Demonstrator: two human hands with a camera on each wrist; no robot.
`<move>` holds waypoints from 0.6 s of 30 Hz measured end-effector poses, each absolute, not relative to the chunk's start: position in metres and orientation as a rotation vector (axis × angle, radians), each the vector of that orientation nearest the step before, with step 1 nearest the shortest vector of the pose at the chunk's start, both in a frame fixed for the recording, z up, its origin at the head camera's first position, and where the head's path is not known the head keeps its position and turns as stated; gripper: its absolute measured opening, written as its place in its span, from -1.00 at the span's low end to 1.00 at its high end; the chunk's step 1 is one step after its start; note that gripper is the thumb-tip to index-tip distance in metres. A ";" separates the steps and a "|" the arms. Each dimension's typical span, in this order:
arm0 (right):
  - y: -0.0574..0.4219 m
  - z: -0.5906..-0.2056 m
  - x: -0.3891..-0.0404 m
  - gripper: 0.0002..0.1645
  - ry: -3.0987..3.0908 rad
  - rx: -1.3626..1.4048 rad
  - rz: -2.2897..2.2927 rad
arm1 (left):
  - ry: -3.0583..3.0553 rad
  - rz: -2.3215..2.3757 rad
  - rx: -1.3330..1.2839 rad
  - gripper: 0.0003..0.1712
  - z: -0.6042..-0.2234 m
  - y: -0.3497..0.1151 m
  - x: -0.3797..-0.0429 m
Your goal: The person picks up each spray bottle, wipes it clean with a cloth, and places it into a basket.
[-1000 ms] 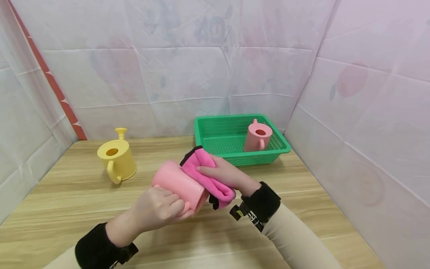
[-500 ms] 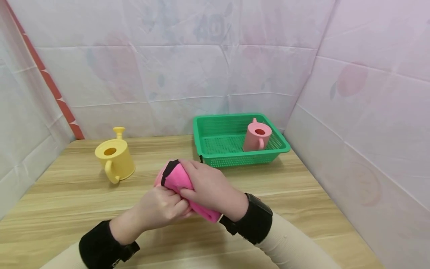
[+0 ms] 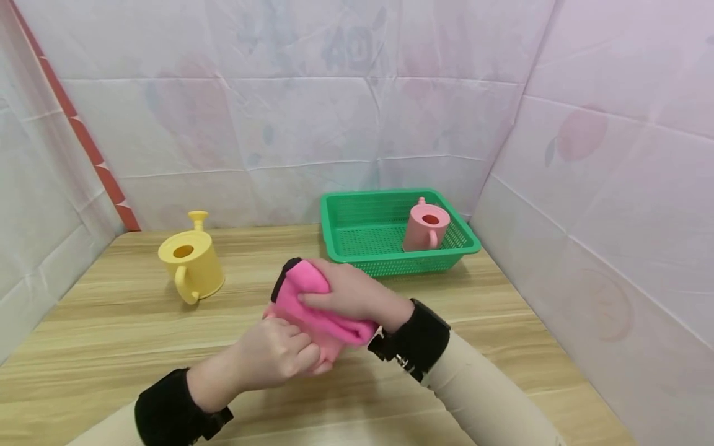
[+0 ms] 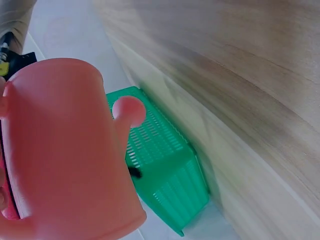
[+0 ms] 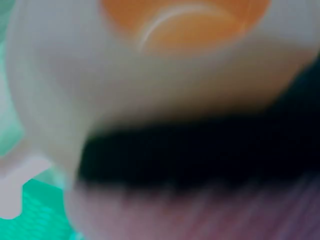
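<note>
My left hand point(image 3: 276, 350) grips the handle of a pink watering can point(image 4: 65, 150) held tilted above the table. The left wrist view shows its smooth body and round-ended spout. In my right hand point(image 3: 354, 291) is a bright pink cloth point(image 3: 307, 282) with a black edge, folded over and pressed to the can's side. Cloth and hands hide most of the can in the head view. Close up and blurred in the right wrist view are the can's top point(image 5: 60, 90) with its round opening and the cloth's black edge.
At the back right stands a green plastic basket point(image 3: 329, 229) with another pink watering can point(image 3: 421, 234) upright inside. A yellow watering can point(image 3: 203, 266) stands on the wooden table point(image 3: 111, 334) at the left. Fabric walls point(image 3: 312, 124) enclose the back and sides.
The right hand has brought the cloth leftward from the can's right side over its body, then shifted slightly back. The left hand has moved a little to the right with the can.
</note>
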State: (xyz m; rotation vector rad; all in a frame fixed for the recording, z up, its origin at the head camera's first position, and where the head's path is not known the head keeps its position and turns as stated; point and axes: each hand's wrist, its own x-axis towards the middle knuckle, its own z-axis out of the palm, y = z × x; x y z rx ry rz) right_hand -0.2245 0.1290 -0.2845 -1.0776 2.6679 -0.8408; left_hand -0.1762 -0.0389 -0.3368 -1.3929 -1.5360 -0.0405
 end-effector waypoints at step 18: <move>0.155 -0.278 -0.183 -0.15 3.253 -1.642 -0.960 | -1.487 -0.149 -1.136 -0.70 -0.323 -0.029 -0.202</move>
